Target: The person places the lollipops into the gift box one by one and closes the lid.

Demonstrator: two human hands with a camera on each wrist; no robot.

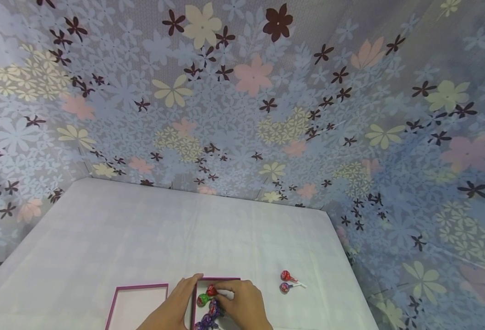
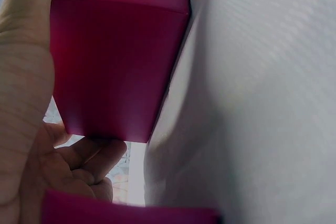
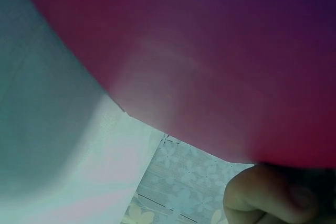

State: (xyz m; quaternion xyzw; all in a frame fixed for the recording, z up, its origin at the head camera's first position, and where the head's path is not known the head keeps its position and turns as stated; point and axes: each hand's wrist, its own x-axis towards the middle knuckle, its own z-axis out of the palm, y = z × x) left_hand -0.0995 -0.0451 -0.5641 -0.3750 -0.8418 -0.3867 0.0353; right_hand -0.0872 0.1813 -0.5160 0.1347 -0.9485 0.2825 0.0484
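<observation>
A magenta-rimmed box (image 1: 193,306) stands at the near edge of the white table, with several wrapped lollipops inside. Among them are a green lollipop (image 1: 202,300) and purple lollipops (image 1: 207,318). My left hand (image 1: 175,303) grips the box at its left side; in the left wrist view its fingers curl at the far end of the magenta wall (image 2: 115,66). Reaching in over the right side, my right hand (image 1: 244,302) pinches a red lollipop (image 1: 211,290) beside the green one. The right wrist view shows mostly the outer wall (image 3: 173,77).
Left of the box lies a second magenta-rimmed open tray or lid (image 1: 142,287), white inside. On the table to the right are a red lollipop (image 1: 286,275) and a purple lollipop (image 1: 285,287), sticks pointing right. Flowered fabric (image 1: 226,114) hangs behind and beside the table.
</observation>
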